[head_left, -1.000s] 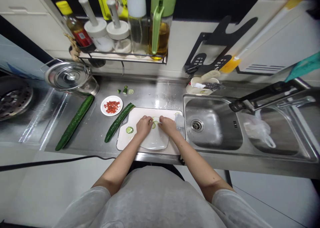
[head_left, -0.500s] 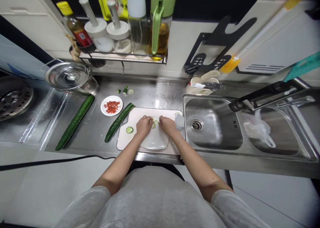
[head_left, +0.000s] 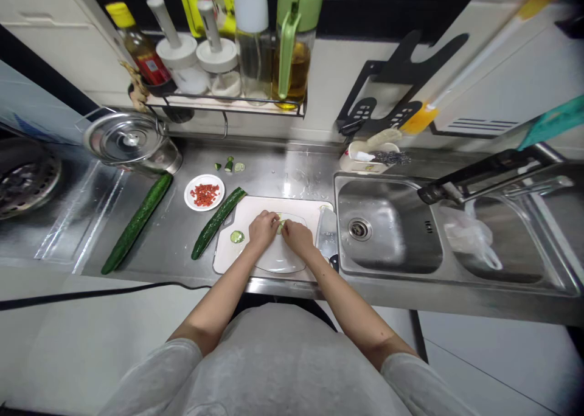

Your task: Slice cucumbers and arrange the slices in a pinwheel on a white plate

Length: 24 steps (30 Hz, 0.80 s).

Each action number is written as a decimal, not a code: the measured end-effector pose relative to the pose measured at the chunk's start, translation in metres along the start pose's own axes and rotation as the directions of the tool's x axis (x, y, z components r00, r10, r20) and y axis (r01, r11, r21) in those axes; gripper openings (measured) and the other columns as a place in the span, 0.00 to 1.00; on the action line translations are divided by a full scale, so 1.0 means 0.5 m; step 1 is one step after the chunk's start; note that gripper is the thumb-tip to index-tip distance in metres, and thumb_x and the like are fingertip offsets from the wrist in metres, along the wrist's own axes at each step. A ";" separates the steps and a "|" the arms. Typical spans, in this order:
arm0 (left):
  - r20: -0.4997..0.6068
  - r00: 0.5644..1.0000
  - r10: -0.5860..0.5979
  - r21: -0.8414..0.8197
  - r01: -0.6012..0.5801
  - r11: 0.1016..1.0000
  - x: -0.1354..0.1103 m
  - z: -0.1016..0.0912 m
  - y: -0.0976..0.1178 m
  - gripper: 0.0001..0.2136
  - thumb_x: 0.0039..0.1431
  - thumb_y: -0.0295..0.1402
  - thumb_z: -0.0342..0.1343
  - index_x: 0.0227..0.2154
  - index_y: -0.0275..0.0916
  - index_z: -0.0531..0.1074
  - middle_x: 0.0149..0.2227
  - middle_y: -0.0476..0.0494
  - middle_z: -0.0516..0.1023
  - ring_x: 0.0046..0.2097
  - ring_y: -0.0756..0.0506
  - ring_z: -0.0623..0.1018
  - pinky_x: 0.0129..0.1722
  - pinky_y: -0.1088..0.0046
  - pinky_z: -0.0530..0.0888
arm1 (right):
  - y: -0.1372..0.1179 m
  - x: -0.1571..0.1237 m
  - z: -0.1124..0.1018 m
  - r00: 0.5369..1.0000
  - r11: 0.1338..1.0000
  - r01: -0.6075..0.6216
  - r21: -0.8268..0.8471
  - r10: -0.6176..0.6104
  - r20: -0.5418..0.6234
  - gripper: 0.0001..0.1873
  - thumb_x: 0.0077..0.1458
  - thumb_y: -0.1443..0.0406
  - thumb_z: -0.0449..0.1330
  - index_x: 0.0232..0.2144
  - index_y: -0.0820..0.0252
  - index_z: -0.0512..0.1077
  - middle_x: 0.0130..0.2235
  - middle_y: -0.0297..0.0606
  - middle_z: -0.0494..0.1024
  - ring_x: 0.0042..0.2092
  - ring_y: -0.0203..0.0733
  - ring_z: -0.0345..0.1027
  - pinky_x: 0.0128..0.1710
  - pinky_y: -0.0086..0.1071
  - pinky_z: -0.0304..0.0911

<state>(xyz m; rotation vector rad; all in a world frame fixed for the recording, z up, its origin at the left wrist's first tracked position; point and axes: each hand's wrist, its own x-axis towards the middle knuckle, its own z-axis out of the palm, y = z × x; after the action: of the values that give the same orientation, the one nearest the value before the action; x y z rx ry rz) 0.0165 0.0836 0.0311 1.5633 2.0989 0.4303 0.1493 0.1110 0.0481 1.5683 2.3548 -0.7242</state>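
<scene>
My left hand (head_left: 263, 229) and my right hand (head_left: 298, 236) meet over a white plate (head_left: 280, 260) on a pale cutting board (head_left: 225, 255). Small pale-green cucumber slices (head_left: 281, 226) show between the fingertips. Both hands are pinched closed on a slice, partly hidden by the fingers. To the left on the board rests a little stack of cucumber slices (head_left: 237, 237). A cut cucumber (head_left: 218, 224) leans against the board's left edge. A kitchen knife (head_left: 326, 227) lies at the board's right edge, its dark handle toward me.
Left of the board are a small plate (head_left: 187, 196) of chopped red pieces, a whole cucumber (head_left: 137, 224) and a lidded steel pot (head_left: 130, 139). Cucumber ends (head_left: 229, 165) lie behind. A double sink (head_left: 387, 221) is at right. A seasoning rack (head_left: 228, 104) hangs above the counter.
My right hand has shifted left, closer to my left hand, and the fingertips now nearly touch. More of the knife shows beside my right forearm. My left hand stays about where it was.
</scene>
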 end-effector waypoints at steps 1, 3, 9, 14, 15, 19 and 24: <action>-0.001 1.000 0.002 -0.003 -0.002 1.000 0.000 0.001 0.000 0.06 0.58 0.37 0.54 0.36 0.46 0.73 0.40 0.48 0.74 0.40 0.47 0.73 0.35 0.74 0.65 | -0.003 0.001 0.001 1.000 1.000 -0.004 0.004 0.004 0.003 0.13 0.63 0.62 0.45 0.42 0.58 0.67 0.40 0.42 0.76 0.41 0.42 0.69 0.33 0.29 0.54; -0.004 1.000 0.001 -0.012 -0.001 1.000 -0.001 0.002 0.000 0.06 0.58 0.37 0.54 0.36 0.46 0.73 0.40 0.48 0.74 0.41 0.47 0.73 0.36 0.74 0.65 | -0.006 0.003 0.003 1.000 1.000 -0.008 0.009 0.008 -0.005 0.12 0.63 0.62 0.45 0.42 0.58 0.67 0.40 0.41 0.76 0.40 0.42 0.69 0.33 0.29 0.53; -0.083 0.996 -0.019 -0.125 0.008 0.992 -0.003 -0.010 -0.013 0.06 0.58 0.33 0.53 0.37 0.44 0.73 0.36 0.48 0.75 0.37 0.49 0.73 0.36 0.74 0.66 | 0.008 -0.003 -0.007 0.997 0.998 -0.030 0.054 0.034 -0.072 0.12 0.62 0.61 0.46 0.40 0.57 0.68 0.37 0.39 0.77 0.38 0.41 0.69 0.30 0.29 0.50; -0.210 0.977 -0.041 -0.136 0.013 0.991 -0.019 -0.036 -0.050 0.08 0.59 0.33 0.52 0.39 0.42 0.74 0.35 0.47 0.74 0.36 0.48 0.72 0.37 0.73 0.66 | 0.047 -0.007 -0.031 0.980 0.989 -0.096 0.113 0.114 -0.164 0.13 0.62 0.62 0.46 0.41 0.58 0.69 0.36 0.39 0.78 0.35 0.39 0.68 0.29 0.28 0.48; -0.223 0.974 -0.032 -0.120 0.005 0.993 -0.024 -0.039 -0.056 0.08 0.59 0.33 0.51 0.39 0.42 0.74 0.35 0.47 0.74 0.36 0.48 0.72 0.37 0.73 0.66 | 0.053 -0.006 -0.033 0.977 0.989 -0.097 0.115 0.116 -0.180 0.13 0.62 0.62 0.46 0.41 0.58 0.69 0.36 0.39 0.78 0.35 0.39 0.68 0.29 0.28 0.47; -0.200 0.973 0.119 0.002 -0.121 0.993 -0.037 -0.033 -0.058 0.09 0.60 0.34 0.51 0.41 0.44 0.74 0.38 0.45 0.73 0.41 0.45 0.72 0.39 0.71 0.66 | 0.056 0.007 -0.031 0.979 0.993 -0.054 0.102 0.072 -0.191 0.13 0.61 0.63 0.47 0.42 0.56 0.70 0.36 0.38 0.78 0.36 0.39 0.68 0.30 0.28 0.49; -0.085 0.955 0.285 0.145 -0.271 0.952 -0.029 -0.017 -0.048 0.10 0.59 0.36 0.52 0.42 0.47 0.75 0.39 0.44 0.72 0.42 0.44 0.69 0.41 0.68 0.65 | 0.035 0.028 -0.014 0.982 0.995 0.084 0.061 -0.073 -0.175 0.14 0.61 0.64 0.48 0.45 0.54 0.69 0.41 0.38 0.78 0.40 0.40 0.69 0.34 0.28 0.53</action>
<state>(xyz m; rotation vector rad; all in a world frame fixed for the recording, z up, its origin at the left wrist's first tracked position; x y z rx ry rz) -0.0040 0.0628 0.0283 1.9662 2.0229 0.4883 0.1600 0.1314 0.0431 1.6349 2.5545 -0.7192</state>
